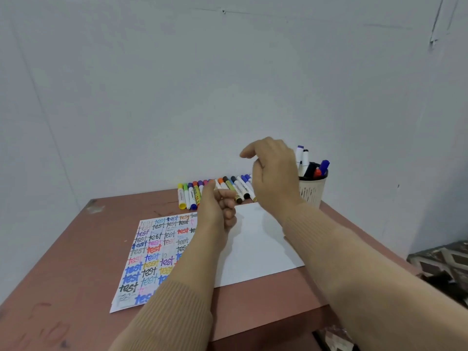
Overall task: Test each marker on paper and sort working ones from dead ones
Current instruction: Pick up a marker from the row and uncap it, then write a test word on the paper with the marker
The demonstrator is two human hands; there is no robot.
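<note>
Left hand (218,211) curled, nothing visible inside, hides marker row (188,196) middle. Right hand (274,173) blurred, grip unclear, covers cup (312,191) edge, row's right end.

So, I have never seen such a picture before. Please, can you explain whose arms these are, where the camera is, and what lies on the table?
There is no machine here. A person wears one camera on the head, so you look down along their own two arms. The left hand has curled fingers and the right hand hangs relaxed above the table; neither visibly holds anything. On the brown table lie a sheet filled with the word "test" in many colours and a blank white sheet. Behind them, at the far edge, lies a row of markers. A white cup at the right holds more markers.
</note>
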